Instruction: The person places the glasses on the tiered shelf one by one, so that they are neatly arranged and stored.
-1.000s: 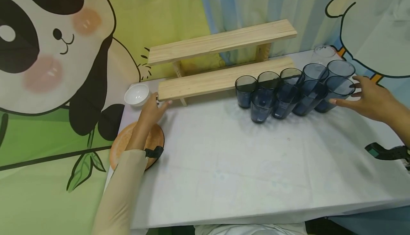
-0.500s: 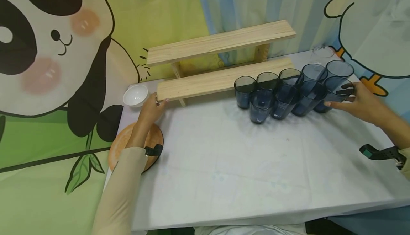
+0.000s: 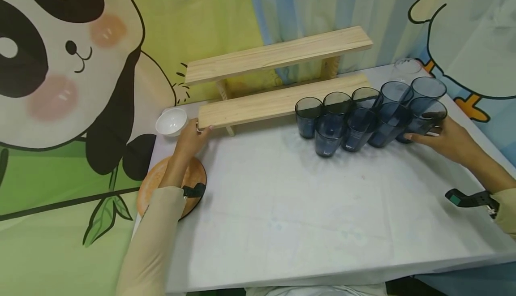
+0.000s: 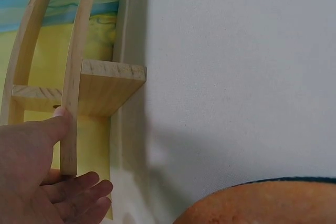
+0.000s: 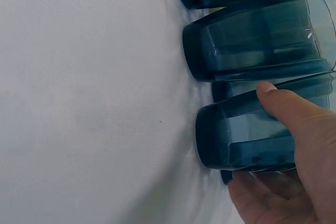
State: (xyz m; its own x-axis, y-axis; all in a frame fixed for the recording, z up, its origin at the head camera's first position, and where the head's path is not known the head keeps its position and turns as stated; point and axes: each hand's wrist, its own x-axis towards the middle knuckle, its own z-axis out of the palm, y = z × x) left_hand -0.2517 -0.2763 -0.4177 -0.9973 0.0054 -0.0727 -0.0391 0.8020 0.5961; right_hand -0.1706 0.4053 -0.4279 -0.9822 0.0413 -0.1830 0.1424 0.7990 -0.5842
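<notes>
head view: left hand (image 3: 189,140) pinches the wooden rack (image 3: 258,106), right hand (image 3: 452,140) grips a dark-blue glass (image 3: 420,122).

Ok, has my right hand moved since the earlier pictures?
Yes: in the head view, judged against the wooden shelf, your right hand moved left and slightly down the image; it now grips a glass.

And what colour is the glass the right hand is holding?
The glass is see-through dark blue; it shows best in the right wrist view.

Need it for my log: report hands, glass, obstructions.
Right hand grips rightmost front glass. Left hand holds lower shelf, left end. Other glasses crowd gripped one, left and behind.
</notes>
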